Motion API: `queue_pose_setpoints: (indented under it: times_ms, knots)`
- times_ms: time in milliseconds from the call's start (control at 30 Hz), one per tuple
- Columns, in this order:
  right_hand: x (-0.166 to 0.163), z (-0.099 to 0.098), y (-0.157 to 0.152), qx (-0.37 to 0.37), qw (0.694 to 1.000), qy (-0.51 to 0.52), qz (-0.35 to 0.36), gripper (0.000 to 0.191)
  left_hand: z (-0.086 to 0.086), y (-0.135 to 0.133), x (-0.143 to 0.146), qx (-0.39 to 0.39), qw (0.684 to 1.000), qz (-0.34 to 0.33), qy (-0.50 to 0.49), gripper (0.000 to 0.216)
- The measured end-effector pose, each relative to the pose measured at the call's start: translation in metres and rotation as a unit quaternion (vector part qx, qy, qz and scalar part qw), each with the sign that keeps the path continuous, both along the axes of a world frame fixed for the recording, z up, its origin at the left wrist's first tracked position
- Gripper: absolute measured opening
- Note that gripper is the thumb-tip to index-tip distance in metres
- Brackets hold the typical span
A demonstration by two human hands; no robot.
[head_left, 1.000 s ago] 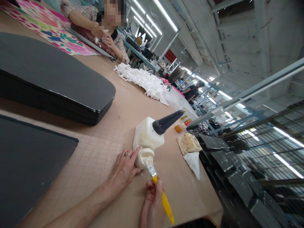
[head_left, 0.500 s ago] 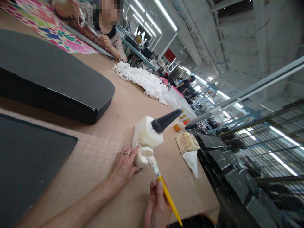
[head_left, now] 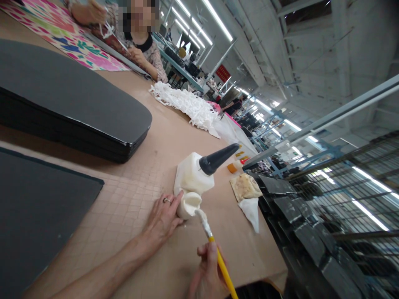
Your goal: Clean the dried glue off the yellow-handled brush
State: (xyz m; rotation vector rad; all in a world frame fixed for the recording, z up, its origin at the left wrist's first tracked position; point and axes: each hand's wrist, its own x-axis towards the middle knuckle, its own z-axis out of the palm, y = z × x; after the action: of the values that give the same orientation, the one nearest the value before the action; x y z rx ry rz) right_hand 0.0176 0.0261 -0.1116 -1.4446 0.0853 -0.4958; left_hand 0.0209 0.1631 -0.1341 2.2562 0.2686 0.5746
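My left hand, with a ring on one finger, grips the side of a small white pot of white paste. Between thumb and fingers, my right hand pinches a yellow-handled brush. White paste coats the brush's bristles, which are at the pot's right edge, by the rim. Just behind the pot stands a squarish white bottle with a long black cone nozzle pointing up and to the right.
Stacked black panels lie at the left, with another dark panel nearer. White strips are heaped at the back. A stained block and white cloth lie by the right edge. Across the table, a person handles white cord.
The brush has shifted slightly downward, from leaning over the pot's opening to its outer right edge. My right hand has moved slightly down with it. My left hand stays on the pot.
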Motion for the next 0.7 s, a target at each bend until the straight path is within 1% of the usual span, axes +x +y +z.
queue_pose_setpoints:
  times_ms: [33,100,267,333,400,467,567,633,700]
  knots:
    - [0.004,0.000,0.003,0.012,1.000,0.005,0.008,0.029,0.000,0.000,0.000,0.000,1.000,0.001,-0.004,0.069]
    - [0.009,-0.002,0.008,-0.003,1.000,0.026,0.006,0.028,-0.001,0.000,0.000,-0.001,1.000,0.002,-0.014,0.067]
    - [0.002,-0.008,0.010,-0.159,0.985,0.064,0.001,0.029,-0.001,0.000,0.000,-0.006,1.000,0.002,-0.021,0.064]
    - [-0.004,-0.009,0.007,-0.174,0.983,0.065,-0.008,0.030,-0.002,0.000,0.000,-0.005,1.000,0.003,-0.024,0.065]
    - [-0.007,-0.009,0.004,-0.137,0.989,0.055,-0.019,0.029,-0.005,0.001,0.001,-0.001,1.000,0.003,-0.028,0.067]
    - [-0.007,-0.007,0.003,-0.069,0.997,0.041,-0.018,0.025,-0.008,0.001,0.001,0.000,1.000,0.000,-0.029,0.068]
    - [0.002,-0.003,0.004,0.021,0.999,0.037,0.001,0.022,-0.008,0.001,0.001,0.000,1.000,-0.004,-0.030,0.068]
    - [0.010,-0.001,0.006,0.055,0.997,0.057,0.017,0.024,-0.005,0.000,0.001,0.000,1.000,-0.002,-0.028,0.068]
    - [0.016,0.000,0.010,0.058,0.994,0.088,0.018,0.027,0.000,0.000,0.000,-0.003,1.000,-0.002,-0.017,0.067]
